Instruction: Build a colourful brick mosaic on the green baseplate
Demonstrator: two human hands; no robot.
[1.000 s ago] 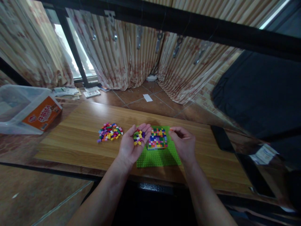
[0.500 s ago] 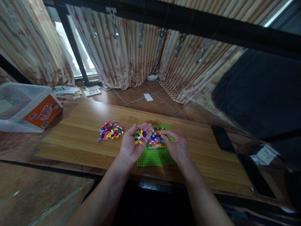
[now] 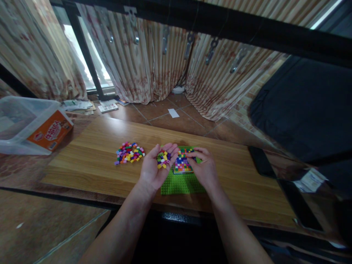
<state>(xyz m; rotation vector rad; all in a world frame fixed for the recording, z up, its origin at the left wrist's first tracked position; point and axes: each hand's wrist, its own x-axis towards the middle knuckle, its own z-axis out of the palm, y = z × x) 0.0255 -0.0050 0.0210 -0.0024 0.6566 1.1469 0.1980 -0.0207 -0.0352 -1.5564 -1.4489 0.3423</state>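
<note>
My left hand (image 3: 153,169) is turned palm up and cupped, holding several small toy bricks (image 3: 163,158) in yellow, purple, white, green and pink. To its right, a layered block of multicoloured toy bricks (image 3: 183,165) sits on a green studded baseplate (image 3: 180,185). My right hand (image 3: 204,165) is over the block's right side, thumb and index finger close together at its upper rows. Whatever is between those fingertips is too small to make out. Left of my hands, a loose pile of toy bricks (image 3: 129,152) lies on the wooden board.
The wooden board (image 3: 90,165) spans the table. At the left stands a clear plastic bin (image 3: 24,124) with an orange label. Dark phone-like slabs (image 3: 260,161) and a crumpled packet (image 3: 310,180) lie at the right. A dark bar (image 3: 192,16) crosses overhead, with metal hooks hanging.
My right hand has shifted slightly left, its fingertips over the upper rows of the brick block. The left hand stays in place with its bricks.
</note>
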